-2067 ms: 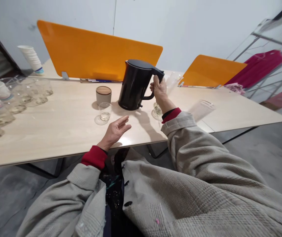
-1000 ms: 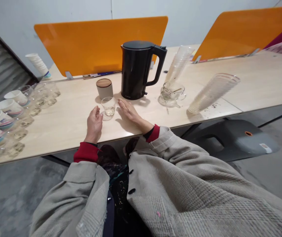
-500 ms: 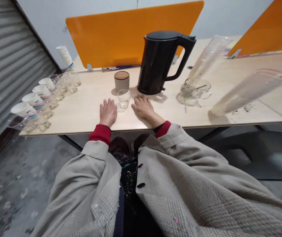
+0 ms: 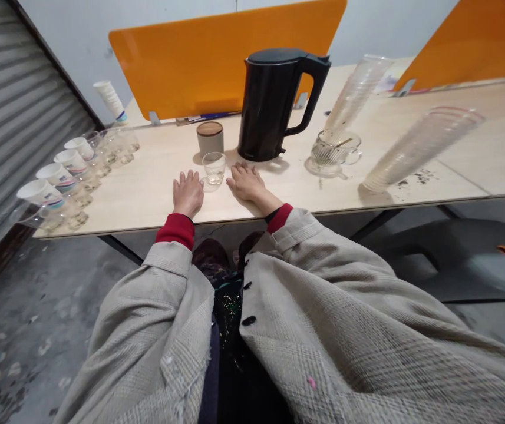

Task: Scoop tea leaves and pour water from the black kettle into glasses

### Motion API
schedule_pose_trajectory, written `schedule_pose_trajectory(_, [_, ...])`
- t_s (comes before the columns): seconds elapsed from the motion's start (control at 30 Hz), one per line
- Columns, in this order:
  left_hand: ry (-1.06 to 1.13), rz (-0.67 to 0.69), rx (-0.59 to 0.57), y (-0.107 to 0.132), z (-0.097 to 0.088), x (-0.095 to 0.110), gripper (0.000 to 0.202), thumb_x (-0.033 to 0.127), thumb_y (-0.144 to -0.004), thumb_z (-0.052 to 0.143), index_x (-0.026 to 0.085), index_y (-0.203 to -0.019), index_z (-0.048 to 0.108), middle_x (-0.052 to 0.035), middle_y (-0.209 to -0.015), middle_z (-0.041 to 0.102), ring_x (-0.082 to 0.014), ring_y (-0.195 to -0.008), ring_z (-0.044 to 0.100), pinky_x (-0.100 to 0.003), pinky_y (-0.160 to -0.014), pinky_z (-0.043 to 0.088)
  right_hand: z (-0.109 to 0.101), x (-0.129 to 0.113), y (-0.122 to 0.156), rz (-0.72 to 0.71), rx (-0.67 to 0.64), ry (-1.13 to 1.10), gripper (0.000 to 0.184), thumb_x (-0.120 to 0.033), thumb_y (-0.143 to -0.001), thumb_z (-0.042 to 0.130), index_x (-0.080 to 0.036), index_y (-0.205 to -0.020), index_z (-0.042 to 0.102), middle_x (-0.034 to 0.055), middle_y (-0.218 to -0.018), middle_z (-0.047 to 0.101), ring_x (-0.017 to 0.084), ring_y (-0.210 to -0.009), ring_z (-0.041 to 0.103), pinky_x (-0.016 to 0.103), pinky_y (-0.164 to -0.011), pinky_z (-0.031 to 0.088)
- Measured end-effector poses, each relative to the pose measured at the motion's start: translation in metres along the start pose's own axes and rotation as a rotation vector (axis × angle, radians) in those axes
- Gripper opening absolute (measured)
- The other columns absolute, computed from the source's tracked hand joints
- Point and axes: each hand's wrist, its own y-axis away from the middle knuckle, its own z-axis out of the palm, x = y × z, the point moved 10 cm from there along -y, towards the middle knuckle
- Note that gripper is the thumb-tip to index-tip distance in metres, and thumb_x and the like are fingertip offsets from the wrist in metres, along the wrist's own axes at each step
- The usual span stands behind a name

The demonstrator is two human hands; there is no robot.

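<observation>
My left hand (image 4: 188, 194) lies flat on the tabletop, fingers stretched out, holding nothing. My right hand (image 4: 247, 181) also rests palm down with its fingers apart. Between the two stands a small clear cup (image 4: 214, 168), upright, touched by neither hand as far as I can see. Just behind it is a grey canister (image 4: 210, 141) with a wooden lid. A black electric kettle (image 4: 263, 106) rises beyond my right fingertips, its handle turned to the right. Further right, a glass cup (image 4: 336, 148) with a handle holds dark tea leaves and a thin stick.
Rows of paper cups (image 4: 40, 193) and clear plastic cups (image 4: 78, 218) line the table's left end. Tall stacks of clear cups (image 4: 424, 147) lean at the right, near scattered dark crumbs (image 4: 422, 176). An orange divider (image 4: 181, 70) stands at the back. A dark stool (image 4: 455, 253) is at right.
The camera view has shifted slightly, so everything on the table appears a little further left and higher. Both hands stay flat in the same places beside the small cup.
</observation>
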Motion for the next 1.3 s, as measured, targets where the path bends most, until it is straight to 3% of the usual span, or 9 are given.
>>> schedule_pose_trajectory(0.27, [-0.139,-0.034,-0.009,-0.0026,0.0048,-0.0042,0.067,0.040,-0.113,0.017,0.021,-0.173,0.042,-0.0074,-0.185,0.036,-0.0328,-0.175,0.024,-0.058,-0.142,0.020,-0.0026,-0.0012,0.0010,0.011,0.034,-0.008,0.069,-0.037,-0.112,0.031,-0.001,-0.170,0.038,0.0227,-0.184,0.031,0.038,-0.175,0.020,0.062,-0.141,0.013])
schedule_pose_trajectory(1.3, [-0.086,-0.001,0.021,-0.0018,0.0000,-0.0007,0.065,0.039,-0.112,0.021,0.020,-0.168,0.048,-0.0098,-0.183,0.041,-0.0363,-0.172,0.028,-0.063,-0.140,0.022,-0.0004,0.0003,-0.0016,0.007,0.028,0.001,0.068,-0.037,-0.112,0.031,-0.002,-0.170,0.038,0.0215,-0.185,0.031,0.037,-0.175,0.020,0.063,-0.141,0.013])
